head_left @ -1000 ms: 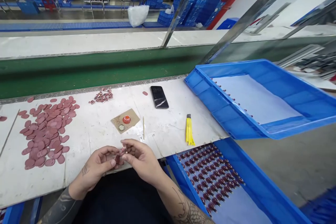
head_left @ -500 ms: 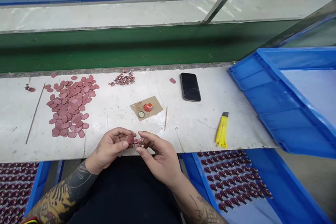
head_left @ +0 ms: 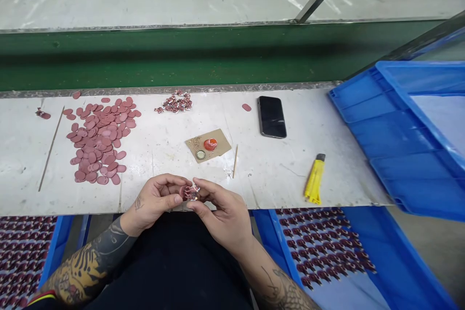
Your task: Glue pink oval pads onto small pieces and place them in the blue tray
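Note:
Close to the front edge of the white table, my left hand (head_left: 154, 201) pinches a pinkish-red oval disc (head_left: 183, 192) between thumb and fingers. Against it my right hand (head_left: 223, 210) grips a small painted figurine (head_left: 192, 193) in red, white and dark colours; the two pieces meet or nearly meet between my fingertips. Beyond my hands lies a brown card (head_left: 220, 146) bearing a glossy orange-red blob (head_left: 209, 144) and a bottle cap (head_left: 200, 155). A thin wooden stick (head_left: 235, 161) rests beside the card.
Many oval discs (head_left: 103, 140) lie heaped at left, near a long thin rod (head_left: 51, 147). Small figurine parts (head_left: 177, 102) form a pile farther back. At right are a phone (head_left: 271, 116), a yellow cutter (head_left: 314, 179) and a blue crate (head_left: 395, 140). Lower trays (head_left: 403, 256) hold rows of pieces.
The disc in my left hand has turned from showing its flat face to a more edge-on tilt, close against the figurine. The whole view has shifted slightly.

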Available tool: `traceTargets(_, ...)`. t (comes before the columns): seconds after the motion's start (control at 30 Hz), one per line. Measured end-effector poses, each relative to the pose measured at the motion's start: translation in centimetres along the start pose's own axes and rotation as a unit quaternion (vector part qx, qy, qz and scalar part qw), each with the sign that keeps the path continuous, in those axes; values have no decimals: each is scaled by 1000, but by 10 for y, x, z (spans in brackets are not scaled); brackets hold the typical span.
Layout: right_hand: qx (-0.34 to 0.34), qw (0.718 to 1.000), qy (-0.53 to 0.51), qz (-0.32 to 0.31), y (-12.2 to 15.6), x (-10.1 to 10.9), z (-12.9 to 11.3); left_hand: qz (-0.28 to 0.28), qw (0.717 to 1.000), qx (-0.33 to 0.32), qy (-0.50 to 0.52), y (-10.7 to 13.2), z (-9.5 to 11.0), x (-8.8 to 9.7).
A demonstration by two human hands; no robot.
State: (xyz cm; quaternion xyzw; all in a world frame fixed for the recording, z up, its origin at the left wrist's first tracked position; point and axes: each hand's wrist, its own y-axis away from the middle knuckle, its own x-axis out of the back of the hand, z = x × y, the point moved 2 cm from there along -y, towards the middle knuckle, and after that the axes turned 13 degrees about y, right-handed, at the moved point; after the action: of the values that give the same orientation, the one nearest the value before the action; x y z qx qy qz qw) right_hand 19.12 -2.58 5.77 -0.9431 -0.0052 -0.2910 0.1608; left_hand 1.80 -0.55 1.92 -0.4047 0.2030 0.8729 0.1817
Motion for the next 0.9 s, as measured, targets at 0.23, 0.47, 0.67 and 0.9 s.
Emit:
traceTargets(0.23, 1, 1000, -3, -8, 2, -2, 2, -1, 1000, 0, -6, 1, -1, 2)
traceTargets(0.47, 31, 999, 23, -1, 2, -2, 1, 1, 1000, 6, -2, 2, -3, 3)
traceTargets(0.67, 63, 997, 47, 4, 3, -1, 1, 4, 1000, -3, -3, 2, -1, 2)
traceTargets(0.9, 84, 995, 58, 4, 2, 0, 1, 0, 1000, -11, -22, 0, 3, -3)
